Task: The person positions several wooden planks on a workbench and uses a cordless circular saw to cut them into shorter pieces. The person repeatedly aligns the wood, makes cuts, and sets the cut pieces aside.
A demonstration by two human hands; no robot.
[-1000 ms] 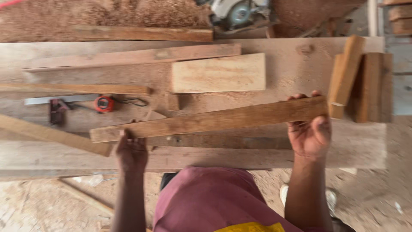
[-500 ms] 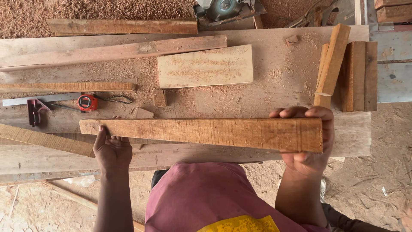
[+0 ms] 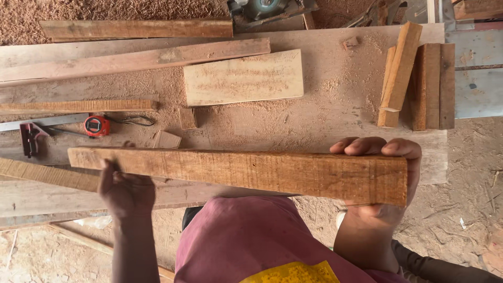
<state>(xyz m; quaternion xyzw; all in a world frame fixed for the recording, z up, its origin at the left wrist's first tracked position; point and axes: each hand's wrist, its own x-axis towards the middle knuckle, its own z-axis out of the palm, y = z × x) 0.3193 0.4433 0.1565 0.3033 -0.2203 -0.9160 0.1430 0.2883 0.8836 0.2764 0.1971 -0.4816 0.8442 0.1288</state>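
Note:
I hold a long reddish-brown wooden plank level in front of my body, above the near edge of the workbench. My left hand grips its left part from below, thumb behind the near face. My right hand holds the right end, fingers curled over the top edge. The plank's broad face is turned up towards me.
On the sawdust-covered bench lie a pale short board, long battens, stacked offcuts at the right, a red tape measure, a square and small blocks. A circular saw sits beyond.
The plank has come closer to me and risen, turning from tilted to level, with its broad face now towards me. Both hands kept their hold.

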